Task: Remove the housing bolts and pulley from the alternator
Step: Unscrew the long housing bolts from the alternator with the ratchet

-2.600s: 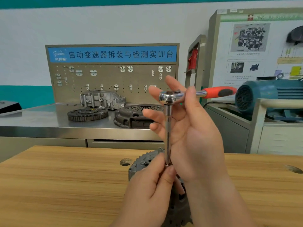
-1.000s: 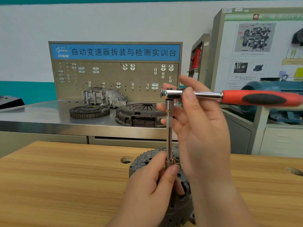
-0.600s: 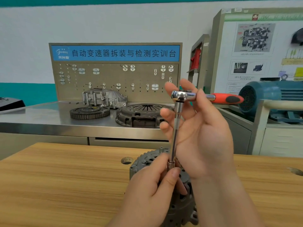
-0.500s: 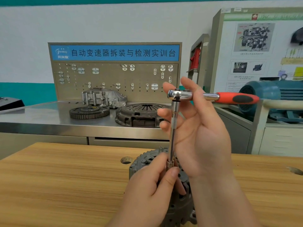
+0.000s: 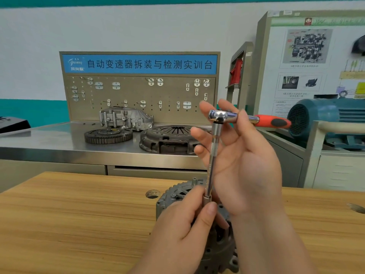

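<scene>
The left hand sits low and nearest the wearer. Its thumb and fingers pinch the socket at the foot of the extension bar. The alternator stands on the wooden bench directly under this hand and partly covered by it. The grey finned housing shows above and left of the knuckles, and more of the body shows below the right wrist. The bolt under the socket is hidden. The right hand is raised above and just right of the left hand. Its thumb lies across the neck of the ratchet with the forefinger tip behind the head. The remaining fingers are spread and fairly straight behind the bar. The orange handle points away to the right of that hand. Compared with half a second ago, the handle appears shorter and ends further left. The ratchet head sits slightly further right, so the bar leans a little more to the right at its top. One second ago the handle reached the frame's right edge. The left hand's grip on the socket is unchanged. Beyond both hands, a steel bench carries a toothed flywheel, a clutch cover and a cast housing.
</scene>
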Demonstrator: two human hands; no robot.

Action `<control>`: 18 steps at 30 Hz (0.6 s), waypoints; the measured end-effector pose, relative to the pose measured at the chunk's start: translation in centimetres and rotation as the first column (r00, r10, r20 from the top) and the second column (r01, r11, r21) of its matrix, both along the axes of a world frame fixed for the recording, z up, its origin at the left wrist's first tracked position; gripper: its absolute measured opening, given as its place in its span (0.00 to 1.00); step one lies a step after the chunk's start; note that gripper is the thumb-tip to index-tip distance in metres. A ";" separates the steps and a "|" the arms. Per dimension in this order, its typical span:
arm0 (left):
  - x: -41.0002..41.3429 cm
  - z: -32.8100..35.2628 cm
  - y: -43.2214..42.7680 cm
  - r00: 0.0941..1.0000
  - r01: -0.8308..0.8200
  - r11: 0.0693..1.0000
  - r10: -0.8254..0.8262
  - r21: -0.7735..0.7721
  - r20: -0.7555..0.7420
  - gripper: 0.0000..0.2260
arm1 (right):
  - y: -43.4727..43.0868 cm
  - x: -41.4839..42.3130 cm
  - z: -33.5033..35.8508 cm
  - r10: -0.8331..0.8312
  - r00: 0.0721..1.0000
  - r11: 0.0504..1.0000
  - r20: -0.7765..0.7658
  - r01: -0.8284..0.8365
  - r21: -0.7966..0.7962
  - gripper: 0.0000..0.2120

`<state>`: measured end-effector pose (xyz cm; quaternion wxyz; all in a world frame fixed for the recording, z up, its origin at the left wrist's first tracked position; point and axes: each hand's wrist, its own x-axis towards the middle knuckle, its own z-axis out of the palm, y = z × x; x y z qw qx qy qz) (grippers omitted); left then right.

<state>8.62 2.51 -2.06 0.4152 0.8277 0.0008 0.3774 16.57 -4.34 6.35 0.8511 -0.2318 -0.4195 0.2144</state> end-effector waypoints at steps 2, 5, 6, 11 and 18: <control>0.1 -0.1 0.0 1.000 0.020 0.998 -0.020 -0.057 -0.002 0.14 | 0.0 0.1 -0.1 -0.053 0.998 0.999 0.039 0.052 0.004 0.15; 0.2 -0.4 0.2 1.000 0.005 0.993 -0.006 -0.120 -0.009 0.14 | 0.2 -0.1 -0.4 -0.258 0.944 0.966 0.206 0.252 0.056 0.09; 0.2 -0.4 0.2 1.000 -0.009 0.992 0.006 -0.127 -0.018 0.12 | 0.2 -0.2 -0.4 -0.345 0.901 0.939 0.265 0.333 0.090 0.08; 0.1 -0.3 0.0 1.000 -0.017 0.992 0.015 -0.127 -0.015 0.09 | 0.1 -0.6 -0.4 -0.354 0.894 0.935 0.276 0.335 0.113 0.08; 0.1 -0.2 0.1 0.999 0.050 0.993 -0.051 -0.103 -0.010 0.13 | 0.1 0.2 -0.3 -0.035 0.999 0.999 0.030 0.034 0.013 0.14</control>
